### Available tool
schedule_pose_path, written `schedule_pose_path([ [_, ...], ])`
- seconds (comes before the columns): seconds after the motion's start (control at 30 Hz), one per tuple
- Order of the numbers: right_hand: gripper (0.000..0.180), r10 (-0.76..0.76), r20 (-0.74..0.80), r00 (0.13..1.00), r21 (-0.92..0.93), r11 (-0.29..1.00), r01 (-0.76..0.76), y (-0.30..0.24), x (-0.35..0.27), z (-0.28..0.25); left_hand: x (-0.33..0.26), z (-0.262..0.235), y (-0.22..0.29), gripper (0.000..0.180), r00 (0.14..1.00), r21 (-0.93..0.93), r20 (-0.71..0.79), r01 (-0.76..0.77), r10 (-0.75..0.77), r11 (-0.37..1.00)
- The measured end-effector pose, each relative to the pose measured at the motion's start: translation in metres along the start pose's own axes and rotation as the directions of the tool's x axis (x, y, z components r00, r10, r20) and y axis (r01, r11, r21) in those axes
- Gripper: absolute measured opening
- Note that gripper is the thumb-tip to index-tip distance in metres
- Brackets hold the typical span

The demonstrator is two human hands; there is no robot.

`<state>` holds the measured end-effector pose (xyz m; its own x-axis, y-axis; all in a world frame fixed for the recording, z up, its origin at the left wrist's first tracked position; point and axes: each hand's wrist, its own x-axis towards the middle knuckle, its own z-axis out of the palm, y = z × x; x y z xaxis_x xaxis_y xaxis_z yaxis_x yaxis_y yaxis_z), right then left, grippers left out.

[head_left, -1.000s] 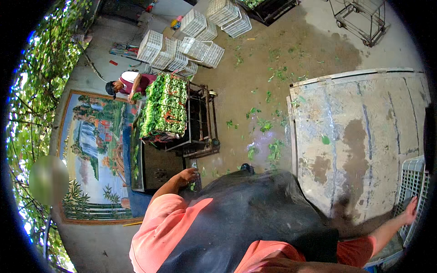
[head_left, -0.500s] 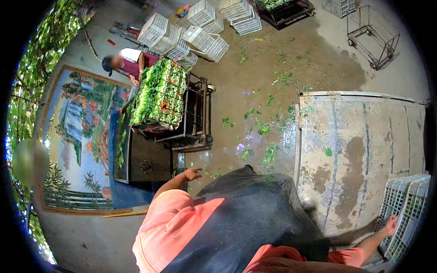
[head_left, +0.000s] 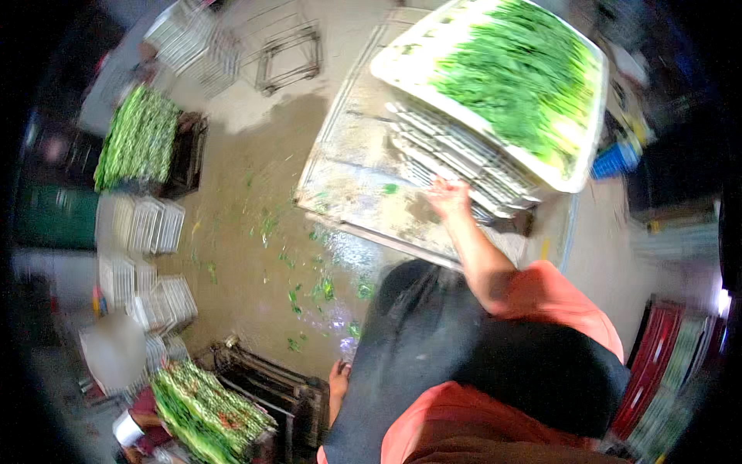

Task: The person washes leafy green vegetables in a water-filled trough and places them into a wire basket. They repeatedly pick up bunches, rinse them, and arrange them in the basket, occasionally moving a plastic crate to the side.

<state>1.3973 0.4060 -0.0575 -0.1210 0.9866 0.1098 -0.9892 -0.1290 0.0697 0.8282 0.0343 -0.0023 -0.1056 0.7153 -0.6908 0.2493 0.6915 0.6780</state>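
Note:
My right hand [head_left: 450, 199] reaches forward to the slatted side of a white plastic crate [head_left: 464, 155], its fingers closed at the crate's lower edge; motion blurs the exact grip. Long green leafy vegetables [head_left: 518, 73] fill the crate's top. Beneath the crate lies a worn, pale platform [head_left: 348, 182] with damp patches. My left hand [head_left: 338, 379] hangs low beside my dark apron [head_left: 433, 340], partly cut off by it. Its fingers are loosely bent and apart, with nothing in them.
Wet floor [head_left: 239, 232] strewn with leaves spreads left of the platform. White crates [head_left: 158, 301] are stacked at the left. Bundled greens [head_left: 212, 410] on a metal cart [head_left: 286, 394] stand lower left, near a person. A blue basket [head_left: 616, 158] is at the right.
My view has swung to the right, bringing the vegetable-filled crate into the upper right. My right hand now shows at its side. My left hand has dropped closer to my apron.

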Motion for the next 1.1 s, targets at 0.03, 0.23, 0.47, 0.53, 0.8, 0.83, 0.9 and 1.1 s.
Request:
schedule_pose_path([
  [0.03,0.016,-0.137,-0.389,0.911,-0.057,0.991,0.124,0.087,0.012,0.014,-0.010,-0.013,0.000,0.052,0.999,0.049,-0.043,-0.027,0.029,0.998],
  [0.23,0.058,0.078,-0.377,0.923,-0.815,0.446,-0.370,0.287,-0.051,0.069,0.022,-0.005,0.153,0.052,0.974,-0.039,-0.020,-0.225,0.224,0.974],
  [0.47,0.067,0.851,-0.368,0.375,-0.926,-0.299,-0.229,0.232,-0.152,0.304,-0.006,0.029,0.338,0.061,0.795,-0.401,-0.035,-0.567,0.606,0.720],
  [0.53,0.053,0.871,-0.289,0.398,-0.952,-0.218,-0.213,0.169,-0.152,0.399,-0.017,0.048,0.385,0.061,0.771,-0.484,0.011,-0.554,0.637,0.678],
  [0.8,0.022,-0.256,0.271,0.928,-0.558,-0.827,-0.065,-0.171,-0.011,0.517,-0.037,0.101,0.474,0.065,0.756,-0.216,-0.209,-0.654,0.620,0.725],
  [0.83,0.027,-0.320,0.317,0.893,-0.398,-0.899,-0.181,-0.192,0.012,0.504,-0.039,0.099,0.472,0.064,0.794,-0.301,-0.241,-0.608,0.558,0.735],
  [0.9,0.033,-0.273,0.111,0.956,-0.459,-0.867,-0.194,-0.252,0.050,0.477,-0.044,0.092,0.465,0.060,0.801,-0.303,-0.280,-0.596,0.529,0.743],
  [1.1,0.052,0.016,-0.258,0.966,-0.778,-0.596,-0.198,-0.311,0.099,0.408,-0.071,0.109,0.462,0.059,0.825,-0.152,-0.422,-0.473,0.376,0.868],
])
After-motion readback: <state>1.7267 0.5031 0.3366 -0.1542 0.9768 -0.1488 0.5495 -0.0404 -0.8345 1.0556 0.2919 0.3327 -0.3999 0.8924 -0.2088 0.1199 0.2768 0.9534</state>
